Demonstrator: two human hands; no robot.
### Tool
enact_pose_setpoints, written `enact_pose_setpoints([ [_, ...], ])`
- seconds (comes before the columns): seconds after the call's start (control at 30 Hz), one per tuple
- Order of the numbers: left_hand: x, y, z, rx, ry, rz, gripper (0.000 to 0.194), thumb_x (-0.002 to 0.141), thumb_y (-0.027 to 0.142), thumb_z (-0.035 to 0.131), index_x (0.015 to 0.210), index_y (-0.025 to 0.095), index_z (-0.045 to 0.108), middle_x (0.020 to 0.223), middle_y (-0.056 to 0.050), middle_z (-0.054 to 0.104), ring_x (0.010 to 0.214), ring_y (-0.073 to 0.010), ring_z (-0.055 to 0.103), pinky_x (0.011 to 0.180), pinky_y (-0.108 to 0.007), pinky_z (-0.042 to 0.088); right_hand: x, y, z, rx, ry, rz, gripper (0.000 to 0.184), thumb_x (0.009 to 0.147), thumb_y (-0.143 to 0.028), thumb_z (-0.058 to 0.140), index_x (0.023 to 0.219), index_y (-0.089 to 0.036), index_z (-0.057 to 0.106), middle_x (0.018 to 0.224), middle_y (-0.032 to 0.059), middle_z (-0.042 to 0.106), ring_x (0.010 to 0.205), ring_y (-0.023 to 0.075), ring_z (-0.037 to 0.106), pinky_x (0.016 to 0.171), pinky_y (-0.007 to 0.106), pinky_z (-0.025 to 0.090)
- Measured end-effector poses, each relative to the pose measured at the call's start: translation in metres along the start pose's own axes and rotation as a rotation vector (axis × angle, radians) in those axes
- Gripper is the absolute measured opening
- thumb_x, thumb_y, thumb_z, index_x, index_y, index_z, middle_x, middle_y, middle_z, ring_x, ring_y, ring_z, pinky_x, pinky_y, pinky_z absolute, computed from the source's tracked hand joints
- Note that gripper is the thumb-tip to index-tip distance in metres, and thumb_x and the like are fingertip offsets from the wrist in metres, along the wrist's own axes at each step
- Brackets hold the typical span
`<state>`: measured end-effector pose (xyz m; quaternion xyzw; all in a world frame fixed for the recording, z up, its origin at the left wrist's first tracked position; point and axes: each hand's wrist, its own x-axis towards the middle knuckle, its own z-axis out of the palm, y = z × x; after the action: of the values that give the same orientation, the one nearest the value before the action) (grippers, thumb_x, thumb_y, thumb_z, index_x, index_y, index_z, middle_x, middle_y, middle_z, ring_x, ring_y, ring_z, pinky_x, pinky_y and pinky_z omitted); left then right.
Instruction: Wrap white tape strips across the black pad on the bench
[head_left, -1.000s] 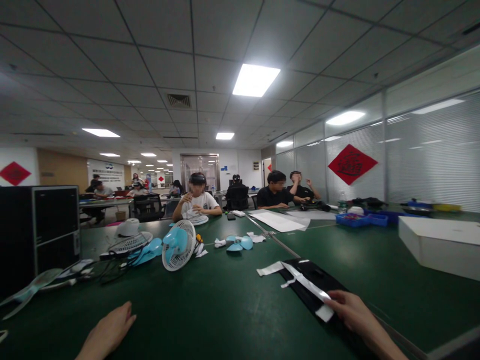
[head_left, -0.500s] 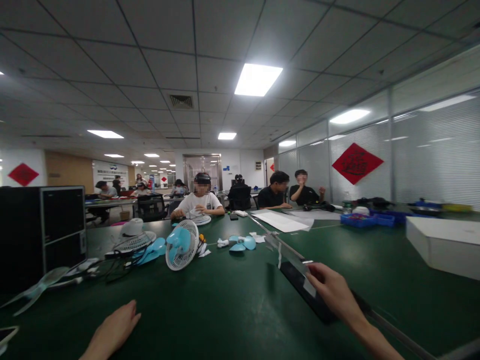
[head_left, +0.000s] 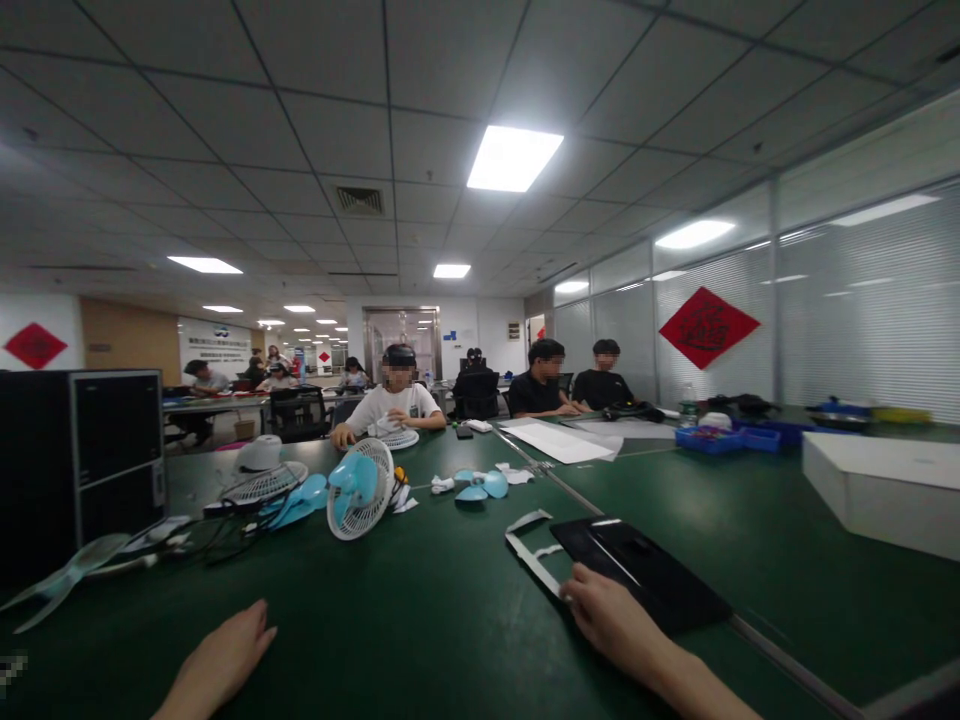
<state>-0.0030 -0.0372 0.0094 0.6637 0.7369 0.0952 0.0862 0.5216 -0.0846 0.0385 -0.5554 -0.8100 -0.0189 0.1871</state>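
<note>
My right hand (head_left: 616,625) rests on the green table (head_left: 420,610) at the near left corner of a flat black panel (head_left: 649,572). Its fingers are curled over the near end of a thin white strip (head_left: 527,548), which lies on the table just left of the panel. My left hand (head_left: 222,658) lies flat on the table at the lower left, fingers stretched out, holding nothing.
A small white fan with blue blades (head_left: 358,490), loose fan parts (head_left: 480,486) and cables lie mid-table. A black computer case (head_left: 82,450) stands at the left, a white box (head_left: 885,490) at the right. Blue trays (head_left: 720,438) and papers (head_left: 562,440) lie further back, where several people sit.
My right hand lifted the white strip up off the black panel, then brought it down to the table on the panel's left. My left hand has stayed put.
</note>
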Motion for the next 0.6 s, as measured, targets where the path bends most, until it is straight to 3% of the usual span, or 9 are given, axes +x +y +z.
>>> enact_pose_setpoints([
  [0.13,0.0,0.001,-0.002,-0.011,-0.006,-0.007,0.032,0.082,0.037,0.032,0.095,0.019,0.055,0.106,-0.012,0.066,0.1,-0.0246,0.062,0.083,-0.036,0.047,0.004,0.019,-0.011,0.055,0.09,0.129,0.029,0.085,-0.037,0.048,0.103,-0.021,0.065,0.096,0.0071,0.061,0.083,0.0193,0.061,0.075,0.028,0.046],
  [0.27,0.0,0.0,-0.002,-0.029,-0.013,-0.007,0.03,0.081,0.037,0.034,0.095,0.019,0.055,0.105,-0.011,0.067,0.098,-0.0238,0.063,0.081,-0.034,0.047,0.013,0.063,-0.025,-0.162,0.224,0.389,0.031,0.087,-0.031,0.045,0.108,-0.015,0.061,0.106,0.0134,0.06,0.098,0.0257,0.057,0.081,0.033,0.045],
  [0.33,0.0,0.001,-0.001,-0.01,-0.004,0.003,0.03,0.082,0.035,0.035,0.094,0.018,0.055,0.104,-0.012,0.067,0.095,-0.0233,0.064,0.079,-0.033,0.047,0.017,0.086,-0.029,-0.269,0.202,0.496,0.028,0.085,-0.028,0.048,0.103,-0.011,0.061,0.106,0.017,0.06,0.102,0.0296,0.056,0.082,0.036,0.045],
  [0.43,-0.001,0.004,0.0,0.02,0.019,0.014,0.028,0.083,0.034,0.034,0.093,0.017,0.055,0.103,-0.013,0.067,0.091,-0.0226,0.064,0.076,-0.032,0.047,0.022,0.113,-0.031,-0.251,0.101,0.603,0.025,0.085,-0.026,0.047,0.097,-0.009,0.061,0.104,0.0192,0.061,0.097,0.0306,0.06,0.077,0.037,0.045],
  [0.6,0.0,0.002,0.0,0.036,-0.005,0.009,0.032,0.085,0.033,0.032,0.098,0.016,0.055,0.108,-0.014,0.065,0.096,-0.0225,0.063,0.079,-0.031,0.047,0.026,0.13,-0.031,-0.175,0.05,0.655,0.023,0.085,-0.026,0.045,0.091,-0.011,0.062,0.1,0.0188,0.065,0.091,0.0305,0.064,0.069,0.036,0.046],
])
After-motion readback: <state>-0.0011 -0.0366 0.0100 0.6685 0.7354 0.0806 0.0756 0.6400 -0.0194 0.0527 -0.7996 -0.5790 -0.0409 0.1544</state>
